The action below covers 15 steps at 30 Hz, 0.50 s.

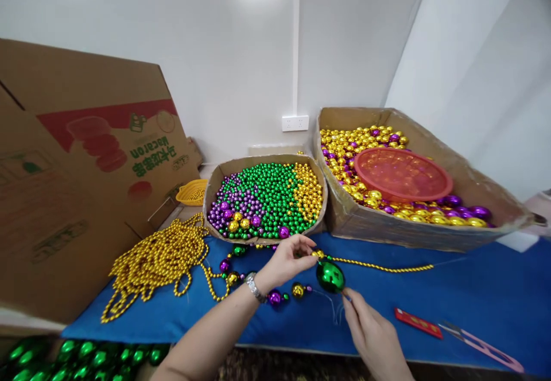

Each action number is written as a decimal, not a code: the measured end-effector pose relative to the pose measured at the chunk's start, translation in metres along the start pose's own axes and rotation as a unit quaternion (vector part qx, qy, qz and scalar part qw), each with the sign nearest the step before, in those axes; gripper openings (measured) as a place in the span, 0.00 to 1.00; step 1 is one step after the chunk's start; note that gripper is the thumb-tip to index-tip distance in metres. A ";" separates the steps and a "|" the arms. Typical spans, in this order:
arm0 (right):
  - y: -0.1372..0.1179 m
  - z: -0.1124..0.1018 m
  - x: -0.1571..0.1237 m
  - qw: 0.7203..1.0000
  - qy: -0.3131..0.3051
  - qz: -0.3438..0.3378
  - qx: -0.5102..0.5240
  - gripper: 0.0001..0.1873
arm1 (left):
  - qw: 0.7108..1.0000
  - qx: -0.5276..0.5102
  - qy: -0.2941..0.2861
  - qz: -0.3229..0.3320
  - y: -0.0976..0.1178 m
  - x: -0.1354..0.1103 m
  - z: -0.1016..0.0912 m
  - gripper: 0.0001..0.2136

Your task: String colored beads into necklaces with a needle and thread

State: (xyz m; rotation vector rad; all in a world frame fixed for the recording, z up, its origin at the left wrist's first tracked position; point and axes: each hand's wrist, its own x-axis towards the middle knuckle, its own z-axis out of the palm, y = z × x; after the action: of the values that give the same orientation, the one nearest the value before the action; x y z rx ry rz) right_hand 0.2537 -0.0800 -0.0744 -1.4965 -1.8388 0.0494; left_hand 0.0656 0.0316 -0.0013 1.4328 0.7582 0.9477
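Observation:
A large shiny green ball (330, 276) is held above the blue cloth, between my two hands. My left hand (289, 261), with a watch on the wrist, has thumb and fingers closed at the ball's upper end, by small gold beads on the bead string. The fingertips of my right hand (371, 330) pinch the ball's lower right end; any thread between them is too fine to make out. Purple, gold and green balls of the string curve behind my left wrist, among them a gold ball (298, 290) and a purple ball (274, 298). Clear thread (336, 307) trails below.
A box of small beads (262, 238) stands behind my hands, and a larger carton (387, 233) holds gold and purple balls and a red basin (404, 174). Gold bead strands (159, 257) lie left. Pink-handled scissors (486, 346) and a red packet (417, 322) lie right.

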 end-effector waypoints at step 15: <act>0.010 -0.003 0.019 0.999 -0.013 0.020 0.026 0.19 | 0.976 0.178 0.022 0.122 0.020 -0.012 0.023 0.10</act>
State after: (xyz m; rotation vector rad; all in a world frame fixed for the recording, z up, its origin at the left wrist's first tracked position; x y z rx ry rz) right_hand 0.2633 -0.0619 -0.0668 -1.5024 -1.8139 0.1362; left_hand 0.0793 0.0081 0.0176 1.8541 0.8276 1.0709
